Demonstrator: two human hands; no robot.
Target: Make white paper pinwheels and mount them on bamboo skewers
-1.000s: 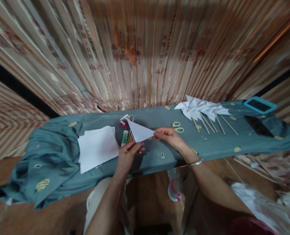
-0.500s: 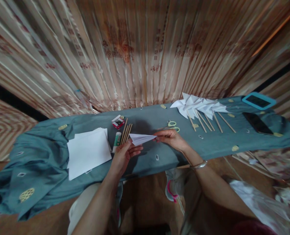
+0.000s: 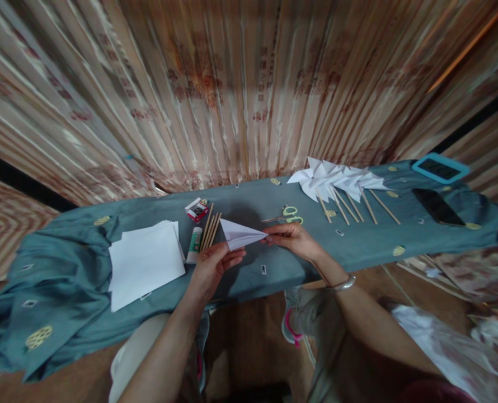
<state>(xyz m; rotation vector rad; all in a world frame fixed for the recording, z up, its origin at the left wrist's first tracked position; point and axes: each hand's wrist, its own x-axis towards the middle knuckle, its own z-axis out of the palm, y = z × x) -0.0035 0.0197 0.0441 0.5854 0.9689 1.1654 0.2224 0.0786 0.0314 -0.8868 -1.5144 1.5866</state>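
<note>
A folded sheet of white paper (image 3: 241, 234), shaped like a narrow triangle with crease lines, is held above the table between both hands. My left hand (image 3: 216, 262) grips its lower left corner, thumb on top and fingers beneath. The pointed right tip is pinched by my right hand (image 3: 290, 237), which wears a silver bracelet (image 3: 346, 283) at the wrist. Just behind the right hand lie scissors with pale green handles (image 3: 290, 215). Beside the left hand are several wooden sticks (image 3: 210, 230) and a green and white glue stick (image 3: 195, 245).
White paper sheets (image 3: 146, 263) are stacked at the left on the cloth-covered table (image 3: 249, 280). A small red and white box (image 3: 197, 210) sits behind the glue stick. Several paper pinwheels (image 3: 337, 178) on sticks lie at right, near a phone (image 3: 437, 207) and a blue-framed device (image 3: 441, 168).
The folded paper's wide left end has opened and tilted upward, showing more of its face. Both hands keep their hold. The whole view has shifted slightly.
</note>
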